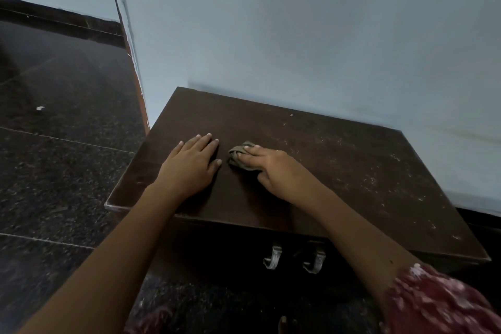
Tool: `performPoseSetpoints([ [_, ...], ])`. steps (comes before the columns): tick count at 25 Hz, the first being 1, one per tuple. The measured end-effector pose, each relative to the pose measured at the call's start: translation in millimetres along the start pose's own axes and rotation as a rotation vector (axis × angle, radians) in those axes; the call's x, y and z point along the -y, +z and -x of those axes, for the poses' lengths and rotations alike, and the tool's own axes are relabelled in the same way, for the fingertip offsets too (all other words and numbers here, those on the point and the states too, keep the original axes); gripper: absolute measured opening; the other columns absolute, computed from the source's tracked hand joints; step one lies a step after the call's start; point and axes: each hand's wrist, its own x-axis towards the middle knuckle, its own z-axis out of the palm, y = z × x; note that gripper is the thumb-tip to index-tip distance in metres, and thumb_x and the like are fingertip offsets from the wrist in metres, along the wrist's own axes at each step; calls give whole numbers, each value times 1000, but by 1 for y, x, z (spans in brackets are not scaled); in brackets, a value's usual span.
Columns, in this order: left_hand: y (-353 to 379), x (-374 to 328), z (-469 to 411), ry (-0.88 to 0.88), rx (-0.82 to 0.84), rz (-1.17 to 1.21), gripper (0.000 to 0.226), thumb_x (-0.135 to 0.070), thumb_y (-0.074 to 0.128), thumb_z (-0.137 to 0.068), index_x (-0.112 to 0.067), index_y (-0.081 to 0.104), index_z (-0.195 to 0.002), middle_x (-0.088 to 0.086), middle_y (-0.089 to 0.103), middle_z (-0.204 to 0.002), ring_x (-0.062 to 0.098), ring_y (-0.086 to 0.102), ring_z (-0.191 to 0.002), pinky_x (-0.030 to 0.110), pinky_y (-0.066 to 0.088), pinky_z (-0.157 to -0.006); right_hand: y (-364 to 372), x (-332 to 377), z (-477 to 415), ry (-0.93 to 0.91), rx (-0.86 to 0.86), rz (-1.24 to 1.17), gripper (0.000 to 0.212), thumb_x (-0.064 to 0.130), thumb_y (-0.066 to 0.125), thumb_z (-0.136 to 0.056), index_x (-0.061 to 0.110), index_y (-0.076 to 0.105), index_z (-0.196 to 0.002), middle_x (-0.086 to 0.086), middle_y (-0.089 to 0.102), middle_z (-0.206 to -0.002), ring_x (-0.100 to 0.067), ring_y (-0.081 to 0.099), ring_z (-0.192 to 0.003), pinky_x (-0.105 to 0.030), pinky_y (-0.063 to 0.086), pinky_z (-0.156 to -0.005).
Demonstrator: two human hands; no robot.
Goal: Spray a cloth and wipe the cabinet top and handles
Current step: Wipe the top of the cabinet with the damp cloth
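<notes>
A dark speckled floor point(54, 160) is lying at the left. The left hand point(189, 165) is resting flat on the dark brown cabinet top point(339, 171), fingers released and spread. Just right of it, the right hand point(273, 168) is pressing a crumpled olive cloth point(238, 154) onto the top, fingers grasping it. Pale dust specks are showing further right. Below the front edge, two metal handles point(294, 257) are hanging.

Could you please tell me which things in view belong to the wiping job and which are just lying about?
Job: cloth under right hand; cabinet top; handles; left hand flat on top.
Lying about: white scrap on floor.
</notes>
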Motion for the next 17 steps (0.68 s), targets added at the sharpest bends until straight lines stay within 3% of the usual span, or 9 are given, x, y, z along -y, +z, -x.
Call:
performPoseSetpoints([
  [7,3,1,-7,-25,-6,24,57,-41,33,-97,-26,15,-148,-5,10,-159,15,5,-147,40,7,-119,-18,-38,-103,176,-38,-20,54,-1,44,-89,17,39,-139,-5,26,-154,-30,34,-135,-37,28,-114],
  [10,5,1,-7,-20,-18,20,56,-41,33,-97,-26,15,-148,-4,11,-159,15,6,-147,41,7,-119,-30,-49,-121,312,-46,-57,52,3,41,-91,22,38,-139,-16,37,-146,-35,55,-112,-38,47,-97],
  [12,4,1,-7,-14,1,18,56,-40,32,-97,-26,14,-148,-3,10,-159,16,5,-147,41,7,-119,-33,-55,-120,395,-50,-36,49,7,41,-93,20,38,-139,-21,43,-138,-34,60,-100,-37,51,-88],
  [17,2,-8,-3,20,-5,0,55,-40,29,-98,-26,14,-148,-4,9,-159,15,4,-147,40,4,-119,-29,-50,-85,398,-20,39,52,5,40,-92,19,32,-142,-20,34,-145,-35,55,-111,-38,47,-94],
])
